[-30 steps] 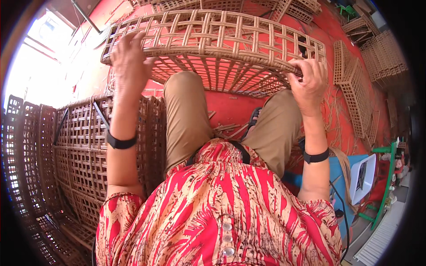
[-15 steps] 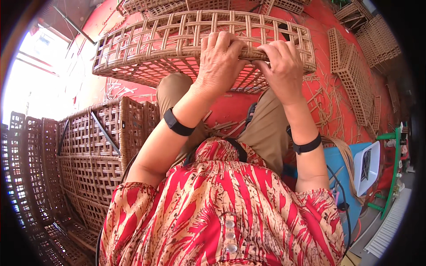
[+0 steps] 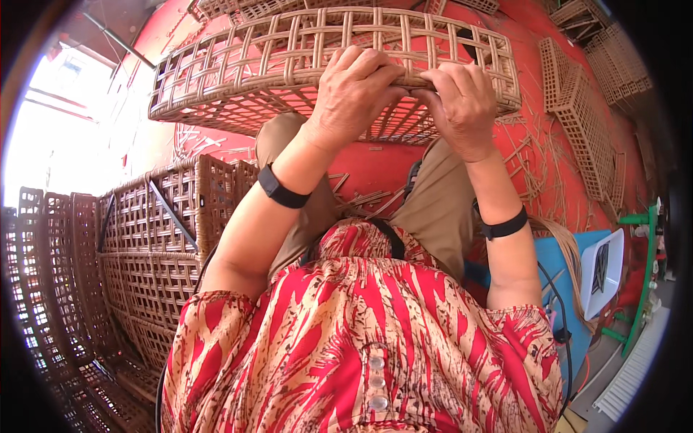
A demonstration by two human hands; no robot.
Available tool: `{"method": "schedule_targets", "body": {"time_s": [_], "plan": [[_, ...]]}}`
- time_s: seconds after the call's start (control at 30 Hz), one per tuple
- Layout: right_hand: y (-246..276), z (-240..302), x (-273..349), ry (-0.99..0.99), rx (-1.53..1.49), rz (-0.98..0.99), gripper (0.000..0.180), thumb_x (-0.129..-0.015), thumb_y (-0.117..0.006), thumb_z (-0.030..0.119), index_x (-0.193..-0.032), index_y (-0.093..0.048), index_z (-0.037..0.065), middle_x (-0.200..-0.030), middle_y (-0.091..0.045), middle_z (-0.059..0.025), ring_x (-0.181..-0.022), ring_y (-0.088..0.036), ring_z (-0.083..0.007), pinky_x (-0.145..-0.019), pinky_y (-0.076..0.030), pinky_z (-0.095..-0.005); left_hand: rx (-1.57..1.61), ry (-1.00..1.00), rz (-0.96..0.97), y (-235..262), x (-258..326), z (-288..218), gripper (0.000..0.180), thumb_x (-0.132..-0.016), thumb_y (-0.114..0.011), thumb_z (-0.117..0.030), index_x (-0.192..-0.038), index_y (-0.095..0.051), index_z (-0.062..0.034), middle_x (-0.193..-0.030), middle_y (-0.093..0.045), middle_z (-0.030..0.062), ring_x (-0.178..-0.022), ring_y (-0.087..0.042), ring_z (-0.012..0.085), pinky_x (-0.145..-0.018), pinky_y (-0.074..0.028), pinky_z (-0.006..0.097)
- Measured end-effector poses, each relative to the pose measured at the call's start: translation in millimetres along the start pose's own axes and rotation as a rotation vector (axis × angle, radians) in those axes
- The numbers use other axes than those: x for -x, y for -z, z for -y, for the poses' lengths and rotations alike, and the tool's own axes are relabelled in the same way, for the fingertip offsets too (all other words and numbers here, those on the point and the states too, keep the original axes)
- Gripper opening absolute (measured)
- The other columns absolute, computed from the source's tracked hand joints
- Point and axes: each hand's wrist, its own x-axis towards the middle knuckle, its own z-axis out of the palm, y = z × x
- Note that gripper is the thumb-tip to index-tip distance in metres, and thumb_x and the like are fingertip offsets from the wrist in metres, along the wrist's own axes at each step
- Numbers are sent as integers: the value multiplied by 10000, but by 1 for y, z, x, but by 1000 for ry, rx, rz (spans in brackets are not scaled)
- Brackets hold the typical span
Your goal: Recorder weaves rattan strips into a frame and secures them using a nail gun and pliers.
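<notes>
A light-brown woven wicker basket (image 3: 289, 81) with an open lattice lies across my knees, its long edge toward me. My left hand (image 3: 354, 90) is closed on that edge near the middle, fingers curled over the top and thumb beneath. Just to its right, my right hand (image 3: 460, 105) pinches the same edge, thumb and fingers pressed together. The two thumbs almost meet at the wrapped rim. Whether a thin strand is pinched between the fingers is hidden. Both wrists wear black bands.
Stacked darker wicker panels (image 3: 148, 252) stand close at my left. On my right are a blue surface (image 3: 570, 289), a white tray (image 3: 605, 274) with dark pieces and a green frame (image 3: 644, 281). More wicker baskets (image 3: 581, 126) and cane scraps (image 3: 541, 169) lie on the red floor.
The basket's right end has shifted slightly right. My left hand has moved a little left and up along the edge, and both hands still grip it.
</notes>
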Motion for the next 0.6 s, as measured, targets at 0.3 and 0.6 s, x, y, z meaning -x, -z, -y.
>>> {"method": "schedule_targets", "body": {"time_s": [0.3,0.6], "plan": [[2,13,-1,-9,11,37,325,-646,-774,112,-941,-639,106,-907,-599,-18,-861,-566,-220,-767,-452,-366,60,10,25,5,8,5,277,-717,-744,-202,-969,-674,-110,-941,-577,42,-912,-544,252,-830,-449,379],[-20,51,-30,-8,-120,106,453,-674,-795,135,-1089,-616,111,-1003,-576,-28,-920,-553,-215,-801,-442,-371,-278,190,104,84,56,48,419,-724,-747,-213,-1110,-626,-108,-1133,-553,70,-1043,-510,285,-899,-399,412]]}}
